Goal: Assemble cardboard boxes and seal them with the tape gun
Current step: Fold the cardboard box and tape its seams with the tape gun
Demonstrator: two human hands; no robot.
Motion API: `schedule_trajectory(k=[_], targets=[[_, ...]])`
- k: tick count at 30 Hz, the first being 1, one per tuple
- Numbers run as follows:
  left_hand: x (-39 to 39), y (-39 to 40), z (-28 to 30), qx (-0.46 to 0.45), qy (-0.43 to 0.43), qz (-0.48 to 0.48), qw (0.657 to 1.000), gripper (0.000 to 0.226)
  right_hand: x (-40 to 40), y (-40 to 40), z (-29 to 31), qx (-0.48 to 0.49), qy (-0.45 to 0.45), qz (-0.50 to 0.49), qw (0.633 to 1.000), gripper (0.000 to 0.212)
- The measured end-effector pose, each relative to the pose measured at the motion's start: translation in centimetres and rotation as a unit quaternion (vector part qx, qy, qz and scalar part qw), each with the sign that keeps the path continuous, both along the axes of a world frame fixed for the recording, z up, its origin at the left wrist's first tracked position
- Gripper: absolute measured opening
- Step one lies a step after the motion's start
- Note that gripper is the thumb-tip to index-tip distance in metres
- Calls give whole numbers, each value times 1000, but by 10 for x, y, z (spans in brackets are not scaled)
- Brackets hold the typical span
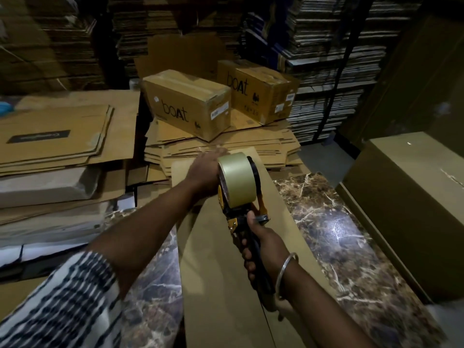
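Observation:
A long brown cardboard box [226, 259] lies lengthwise in front of me on the marble floor. My right hand [263, 244] grips the handle of a black and yellow tape gun [238, 189], whose pale tape roll stands above the box's far half. My left hand [203, 169] reaches to the left side of the roll, with its fingers over the box's far end. Part of the left hand's fingers is hidden behind the roll, so I cannot tell whether they curl round anything.
Two sealed boxes marked "boAt" [190, 106] [258, 91] sit on a pile of flattened cartons [221, 144] beyond the box. More flat cartons [52, 136] are stacked at left. A large closed box [411, 204] stands at right. Shelves of cardboard sheets [326, 46] fill the back.

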State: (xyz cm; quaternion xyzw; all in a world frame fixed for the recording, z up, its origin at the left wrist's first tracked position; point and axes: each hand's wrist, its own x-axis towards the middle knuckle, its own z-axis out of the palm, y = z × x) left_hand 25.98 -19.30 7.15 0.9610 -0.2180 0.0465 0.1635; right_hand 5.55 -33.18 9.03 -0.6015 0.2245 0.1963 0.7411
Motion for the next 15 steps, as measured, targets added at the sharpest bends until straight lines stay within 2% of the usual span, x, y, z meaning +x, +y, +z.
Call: schedule_trajectory(k=[2,4,9,15], targets=[[-14,5,0,32,66,-19,997,61,-2,2,-1,3,-8,-3,1000,55],[-11,14,-7,104,85,-46,990,58,-4,3,-1,8,-15,-9,1000,52],[4,23,-19,184,80,-58,978,61,-1,4,-2,16,-17,-11,1000,51],[35,25,-25,223,68,-42,972,61,22,2,3,7,-14,3,1000,51]])
